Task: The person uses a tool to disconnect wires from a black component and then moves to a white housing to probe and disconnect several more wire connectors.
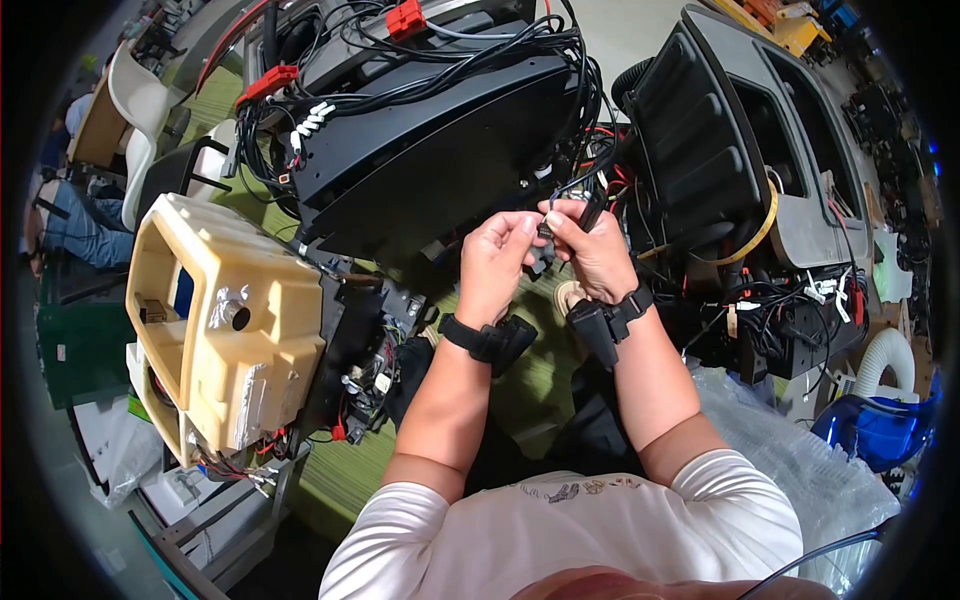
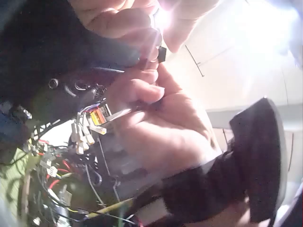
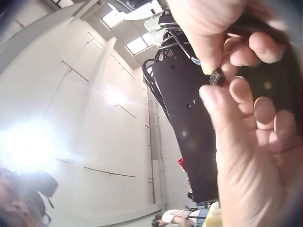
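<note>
Between the fingertips of both hands sits a small black wire connector, its face showing rows of tiny openings. My left hand pinches it from the left with thumb and fingers. From the other side, my right hand grips it, thumb on top. Thin wires run out beside the right thumb. A dark, sleeve-like piece shows among the right fingers. Just beyond the hands lies a large black panel, and both hands are close to its right end.
A cream housing with loose wires stands on the left. Thick black cables with red connectors cross the panel's top. At right is a grey-black molded housing above a wire bundle. Bubble wrap lies near the right elbow.
</note>
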A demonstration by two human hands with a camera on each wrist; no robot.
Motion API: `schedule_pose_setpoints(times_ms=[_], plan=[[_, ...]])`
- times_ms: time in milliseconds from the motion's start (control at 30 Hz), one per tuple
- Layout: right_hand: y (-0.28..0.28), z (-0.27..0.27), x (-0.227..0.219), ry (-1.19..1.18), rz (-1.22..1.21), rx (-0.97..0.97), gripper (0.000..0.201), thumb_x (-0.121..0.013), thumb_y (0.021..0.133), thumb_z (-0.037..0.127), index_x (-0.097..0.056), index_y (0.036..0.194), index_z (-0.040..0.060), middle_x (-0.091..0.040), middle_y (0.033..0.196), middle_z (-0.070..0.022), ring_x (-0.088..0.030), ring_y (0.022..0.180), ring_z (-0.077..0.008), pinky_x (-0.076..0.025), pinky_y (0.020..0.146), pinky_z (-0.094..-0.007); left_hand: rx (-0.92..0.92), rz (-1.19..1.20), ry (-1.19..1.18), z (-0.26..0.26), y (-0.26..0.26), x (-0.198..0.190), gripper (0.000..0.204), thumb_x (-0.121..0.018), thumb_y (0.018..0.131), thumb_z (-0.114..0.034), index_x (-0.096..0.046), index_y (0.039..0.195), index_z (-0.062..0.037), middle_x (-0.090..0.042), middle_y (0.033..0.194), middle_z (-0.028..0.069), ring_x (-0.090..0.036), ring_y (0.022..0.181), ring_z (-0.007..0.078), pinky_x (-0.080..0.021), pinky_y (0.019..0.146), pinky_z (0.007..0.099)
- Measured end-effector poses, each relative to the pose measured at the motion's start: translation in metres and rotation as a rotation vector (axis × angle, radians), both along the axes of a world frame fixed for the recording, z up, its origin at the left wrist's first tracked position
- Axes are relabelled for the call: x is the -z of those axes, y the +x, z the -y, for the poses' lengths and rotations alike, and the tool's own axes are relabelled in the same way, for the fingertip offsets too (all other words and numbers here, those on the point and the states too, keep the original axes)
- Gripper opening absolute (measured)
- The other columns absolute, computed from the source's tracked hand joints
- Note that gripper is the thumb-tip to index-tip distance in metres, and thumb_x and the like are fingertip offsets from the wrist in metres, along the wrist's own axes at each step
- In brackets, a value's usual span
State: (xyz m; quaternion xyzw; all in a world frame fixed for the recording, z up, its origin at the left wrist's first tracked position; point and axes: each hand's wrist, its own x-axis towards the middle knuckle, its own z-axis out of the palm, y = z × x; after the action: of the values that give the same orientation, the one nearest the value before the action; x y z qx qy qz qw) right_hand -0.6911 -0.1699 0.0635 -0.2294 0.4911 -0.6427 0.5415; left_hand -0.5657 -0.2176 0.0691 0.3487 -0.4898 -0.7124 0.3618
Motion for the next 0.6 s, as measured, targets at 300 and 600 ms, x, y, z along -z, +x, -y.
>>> schedule_pose_setpoints(times_ms=[300, 600], plan=[[-0.007, -0.004, -0.005, 0.030, -0.257, -0.073, 0.027, -0.063, 0.078, 0.016, -0.061, 0.099, 0.0000, -0.056, 0.072, 0.0018, -0.041, 0.055, -0.0018, -0.031, 0.048, -0.0167, 0.218, -0.070, 0.282, 0.011, 0.004, 0.007, 0.018, -0.055, 0.084, -0.019, -0.059, 0.086, -0.0013, -0.059, 0.069, 0.0024, -0.049, 0.055, 0.0027, -0.037, 0.045, 0.0134], [-0.012, -0.005, -0.001, 0.005, -0.215, 0.184, 0.023, -0.052, 0.082, 0.016, -0.059, 0.095, -0.0016, -0.054, 0.069, -0.0001, -0.044, 0.052, -0.0038, -0.034, 0.045, -0.0171, 0.263, -0.174, 0.317, 0.012, -0.001, 0.010, 0.019, -0.052, 0.086, -0.019, -0.055, 0.093, -0.0013, -0.060, 0.078, 0.0061, -0.055, 0.060, 0.0059, -0.042, 0.047, 0.0139]])
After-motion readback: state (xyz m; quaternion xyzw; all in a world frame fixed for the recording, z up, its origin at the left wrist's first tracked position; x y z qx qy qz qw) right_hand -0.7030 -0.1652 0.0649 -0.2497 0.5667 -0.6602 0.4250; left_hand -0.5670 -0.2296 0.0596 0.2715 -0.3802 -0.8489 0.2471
